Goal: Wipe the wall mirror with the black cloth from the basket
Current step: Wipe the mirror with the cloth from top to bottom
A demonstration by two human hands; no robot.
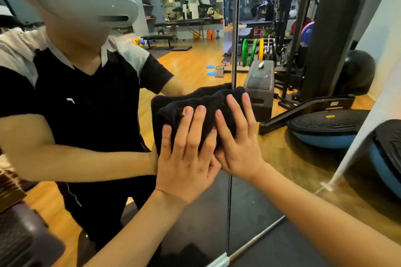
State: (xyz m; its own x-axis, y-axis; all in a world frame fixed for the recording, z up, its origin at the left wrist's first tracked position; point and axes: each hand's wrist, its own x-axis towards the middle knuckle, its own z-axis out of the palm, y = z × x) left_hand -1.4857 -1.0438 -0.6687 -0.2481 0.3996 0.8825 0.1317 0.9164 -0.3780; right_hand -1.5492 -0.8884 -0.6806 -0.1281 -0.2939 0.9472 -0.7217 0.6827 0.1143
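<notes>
In the head view, a bunched black terry cloth (201,106) is pressed flat against the large glass wall mirror (195,54), across the vertical seam between two panels. It is covered by the left hand (186,158) and the right hand (236,138), set side by side and touching; the fingers of both are straight and spread, so neither grip is closed. A blue-and-black balance dome (325,130) is seen reflected to the right.
</notes>
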